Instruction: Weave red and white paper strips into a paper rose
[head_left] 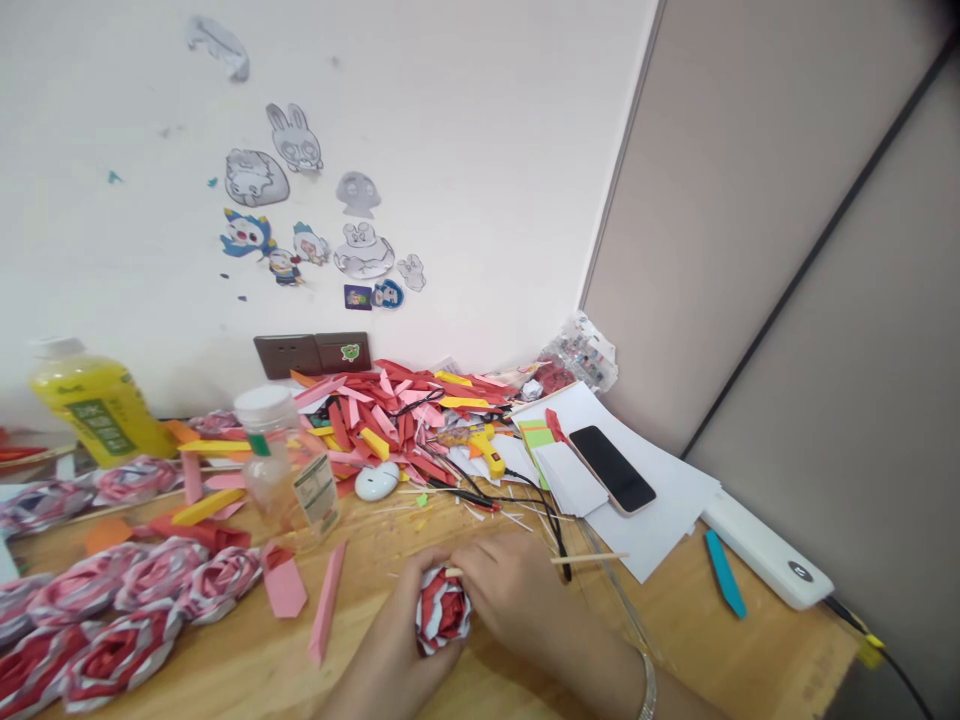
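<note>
A red-and-white paper rose [444, 615] sits in my left hand [401, 640], whose fingers curl around its side. My right hand [514, 590] pinches a thin wooden stick [592, 558]; one end rests at the top of the rose, while the other sticks out to the right past the hand. Part of the stick is covered by my right fingers. Just left of my hands lie a folded pink paper strip [328, 605] and a wider pink paper piece [285, 580]. Finished-looking pink-and-white paper roses [221, 580] and red-and-white ones [120, 655] lie farther left.
Behind my hands are a heap of folded paper strips [390, 410], a yellow glue gun [487, 450] with its cord, and a white oval case [376, 482]. A clear jar [274, 490] and yellow drink bottle [101, 405] stand left. A phone [613, 468] and white power strip [765, 550] lie right.
</note>
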